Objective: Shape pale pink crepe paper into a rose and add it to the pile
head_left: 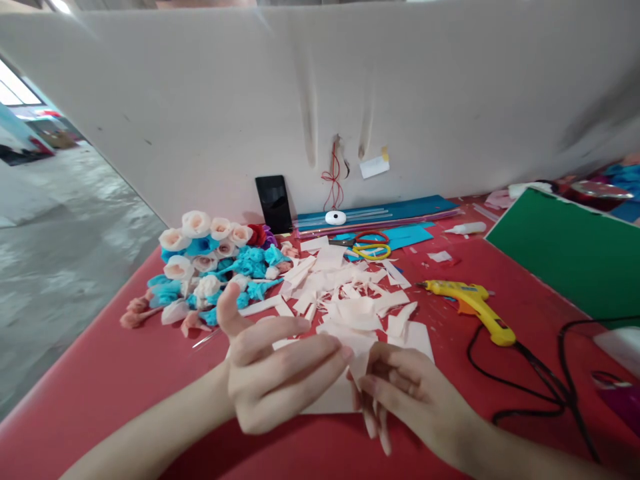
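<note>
My right hand pinches a small cream piece of crepe paper between thumb and fingers. Beside it, my left hand is open, its thumb raised and its fingers stretched toward the piece. The left fingertips overlap the paper's edge in view; whether they touch it I cannot tell. Under both hands lies a flat cream sheet, partly hidden. Just beyond are loose cream paper scraps in a heap, with red-handled scissors and yellow-handled scissors at its far side.
Cream and blue paper flowers are bunched at the left. A yellow glue gun with a black cable lies on the red table to the right, near a green board. A phone leans on the white partition.
</note>
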### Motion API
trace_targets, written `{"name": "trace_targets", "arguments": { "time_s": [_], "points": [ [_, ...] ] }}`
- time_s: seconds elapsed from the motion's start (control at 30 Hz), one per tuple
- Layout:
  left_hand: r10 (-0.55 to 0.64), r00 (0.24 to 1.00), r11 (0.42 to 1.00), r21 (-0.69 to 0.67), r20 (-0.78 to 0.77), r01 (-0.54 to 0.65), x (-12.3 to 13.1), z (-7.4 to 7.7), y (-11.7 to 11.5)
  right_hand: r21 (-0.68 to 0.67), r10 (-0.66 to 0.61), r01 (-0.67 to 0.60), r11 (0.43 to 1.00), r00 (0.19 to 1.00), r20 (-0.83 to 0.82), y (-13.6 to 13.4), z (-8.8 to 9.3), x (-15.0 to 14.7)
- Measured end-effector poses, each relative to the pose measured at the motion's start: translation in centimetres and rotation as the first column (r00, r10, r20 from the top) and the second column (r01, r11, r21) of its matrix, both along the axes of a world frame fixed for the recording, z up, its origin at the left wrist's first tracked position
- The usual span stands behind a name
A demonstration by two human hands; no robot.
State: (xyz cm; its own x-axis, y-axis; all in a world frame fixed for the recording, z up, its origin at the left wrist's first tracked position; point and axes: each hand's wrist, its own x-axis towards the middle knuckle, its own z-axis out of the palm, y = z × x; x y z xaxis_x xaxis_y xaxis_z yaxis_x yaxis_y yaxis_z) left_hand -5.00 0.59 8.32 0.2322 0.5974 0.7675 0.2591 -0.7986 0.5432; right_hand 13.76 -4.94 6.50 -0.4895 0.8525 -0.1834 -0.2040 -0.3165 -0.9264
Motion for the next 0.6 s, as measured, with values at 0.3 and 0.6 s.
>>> {"name": "trace_targets", "arguments": {
  "time_s": [0.3,0.6],
  "points": [
    [-0.105,0.986,0.994,0.014,-0.131,0.108,0.3,1.3,0.4,0.474,-0.268,0.093,0.875,0.910,0.317,1.6,-0.8,1.9],
    [-0.508,0.857,0.656,-0.606,0.086,0.450,1.1,1.4,-0.3,0.831,-0.419,-0.043,0.554,0.848,0.324,2.9,-2.5,3.3]
  ]
}}
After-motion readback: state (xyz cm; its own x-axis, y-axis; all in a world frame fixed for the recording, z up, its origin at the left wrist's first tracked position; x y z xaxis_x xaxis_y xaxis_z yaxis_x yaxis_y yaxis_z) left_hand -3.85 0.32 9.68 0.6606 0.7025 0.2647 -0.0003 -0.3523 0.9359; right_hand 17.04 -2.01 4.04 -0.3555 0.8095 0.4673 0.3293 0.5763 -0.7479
